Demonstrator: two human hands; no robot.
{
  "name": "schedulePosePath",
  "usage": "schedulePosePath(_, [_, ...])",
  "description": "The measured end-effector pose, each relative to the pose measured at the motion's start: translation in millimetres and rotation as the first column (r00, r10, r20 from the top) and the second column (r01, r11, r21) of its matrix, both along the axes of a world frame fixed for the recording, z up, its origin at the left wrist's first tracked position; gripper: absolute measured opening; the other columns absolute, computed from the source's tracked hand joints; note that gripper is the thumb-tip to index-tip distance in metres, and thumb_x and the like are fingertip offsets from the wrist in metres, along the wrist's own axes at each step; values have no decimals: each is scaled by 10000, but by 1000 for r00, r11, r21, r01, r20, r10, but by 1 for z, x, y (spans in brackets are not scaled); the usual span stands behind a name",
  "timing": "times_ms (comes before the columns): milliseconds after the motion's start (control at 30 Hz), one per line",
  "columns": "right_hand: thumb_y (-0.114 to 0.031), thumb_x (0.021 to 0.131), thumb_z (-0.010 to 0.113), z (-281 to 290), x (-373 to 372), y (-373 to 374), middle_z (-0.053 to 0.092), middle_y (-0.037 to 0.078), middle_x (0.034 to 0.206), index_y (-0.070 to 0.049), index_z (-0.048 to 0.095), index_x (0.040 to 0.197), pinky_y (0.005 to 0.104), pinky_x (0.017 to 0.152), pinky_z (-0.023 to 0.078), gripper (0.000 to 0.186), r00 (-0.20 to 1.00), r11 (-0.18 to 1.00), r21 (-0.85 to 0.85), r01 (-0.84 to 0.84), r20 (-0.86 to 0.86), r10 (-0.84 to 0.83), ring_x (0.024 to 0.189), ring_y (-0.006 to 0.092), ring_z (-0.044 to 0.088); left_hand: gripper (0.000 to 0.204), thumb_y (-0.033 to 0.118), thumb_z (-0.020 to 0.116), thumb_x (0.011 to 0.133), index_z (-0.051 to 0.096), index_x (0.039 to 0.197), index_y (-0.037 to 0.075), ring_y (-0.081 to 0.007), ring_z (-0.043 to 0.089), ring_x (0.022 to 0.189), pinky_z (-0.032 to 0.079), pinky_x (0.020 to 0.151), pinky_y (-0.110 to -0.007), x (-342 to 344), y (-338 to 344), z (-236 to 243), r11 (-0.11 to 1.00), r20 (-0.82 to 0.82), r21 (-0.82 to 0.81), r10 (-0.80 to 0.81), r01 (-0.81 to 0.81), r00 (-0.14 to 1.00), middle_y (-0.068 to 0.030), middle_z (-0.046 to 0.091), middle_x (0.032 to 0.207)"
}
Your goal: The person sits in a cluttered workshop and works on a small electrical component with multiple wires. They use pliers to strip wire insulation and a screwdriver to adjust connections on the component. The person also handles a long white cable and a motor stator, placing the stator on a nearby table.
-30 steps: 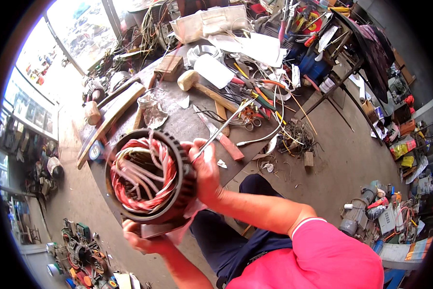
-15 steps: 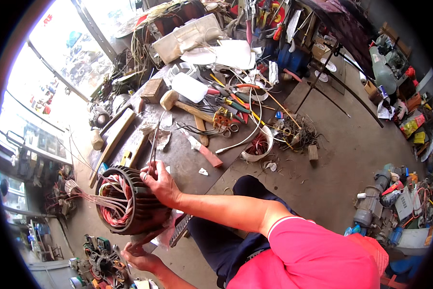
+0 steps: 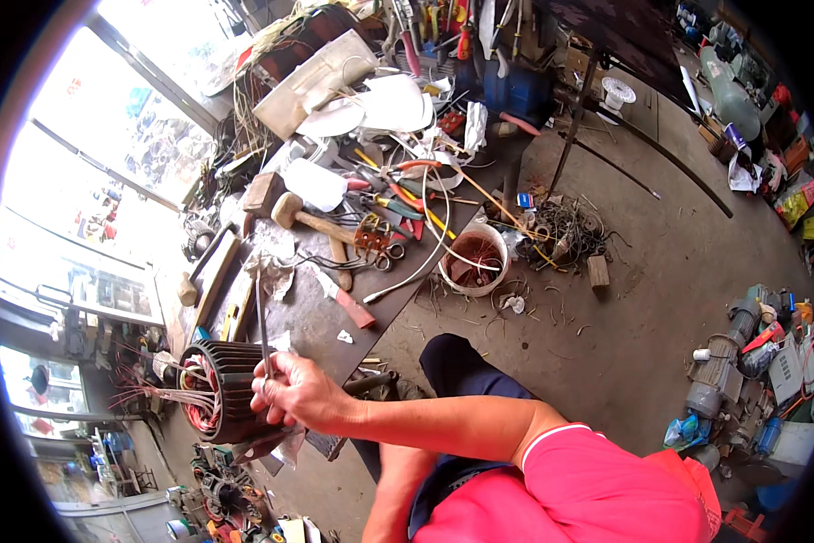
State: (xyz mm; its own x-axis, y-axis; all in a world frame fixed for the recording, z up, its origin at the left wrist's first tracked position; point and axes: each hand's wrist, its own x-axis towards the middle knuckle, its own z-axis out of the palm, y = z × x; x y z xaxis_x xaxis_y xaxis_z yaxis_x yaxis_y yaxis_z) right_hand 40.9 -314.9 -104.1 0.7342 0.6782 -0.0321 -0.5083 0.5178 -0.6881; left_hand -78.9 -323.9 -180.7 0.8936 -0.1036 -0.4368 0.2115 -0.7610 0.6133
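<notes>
Head view: the right hand (image 3: 300,395) pinches a slim metal rod (image 3: 261,317), with the finned motor housing (image 3: 241,373) just left of that hand, long axis roughly left-right, wires (image 3: 179,395) spilling leftward. The left hand's hidden; can't tell its grip.

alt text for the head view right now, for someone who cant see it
A person's right hand holds a thin metal tool by a ribbed dark motor housing with wires spilling from its open end; the left hand is hidden. Beyond, a cluttered workbench holds a wooden mallet.
</notes>
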Motion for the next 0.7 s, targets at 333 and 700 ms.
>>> schedulePosePath(333, [-279,1005,523,-8,7,-66,688,109,1003,-35,498,1166,229,618,515,294,995,993,-107,41,-82,-50,733,106,652,564,270,573,928,417,1423,50,-340,411,1339,323,1107,-471,16,-65,17,623,404,318,-771,715,492,-187,437,1439])
schedulePosePath(700, [-224,1007,525,-2,2,-82,693,146,1010,-22,473,1194,241,641,540,280,987,976,-162,149,-31,-156,749,137,677,111,17,618,878,610,988,16,-125,591,800,493,654,-268,29,-16,-4,404,-176,-785,581,-469,795,-29,617,928])
